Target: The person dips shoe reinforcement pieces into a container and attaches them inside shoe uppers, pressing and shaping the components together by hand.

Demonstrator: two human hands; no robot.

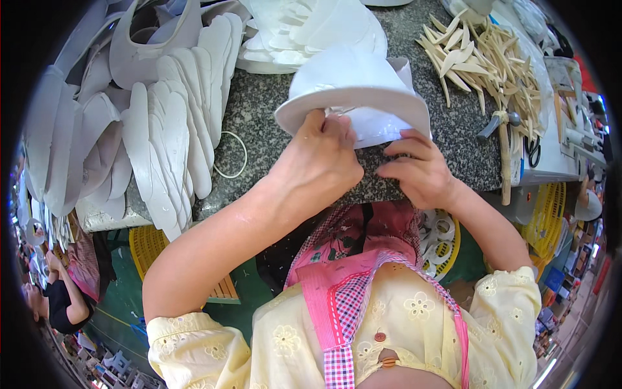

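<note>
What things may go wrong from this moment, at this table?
1. The left hand pinches the rim of the white cap-shaped piece; pressing too hard there might bend or crease it.
2. The hammer lies with its handle jutting past the table's front edge, so a bump from the right arm could knock it down.
3. The long white pieces at left overhang the edge too, and some may slide off if brushed.

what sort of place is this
Probably a workshop or factory: white pieces heaped on a speckled worktop, a hammer at the right, and another person off to the left.
</note>
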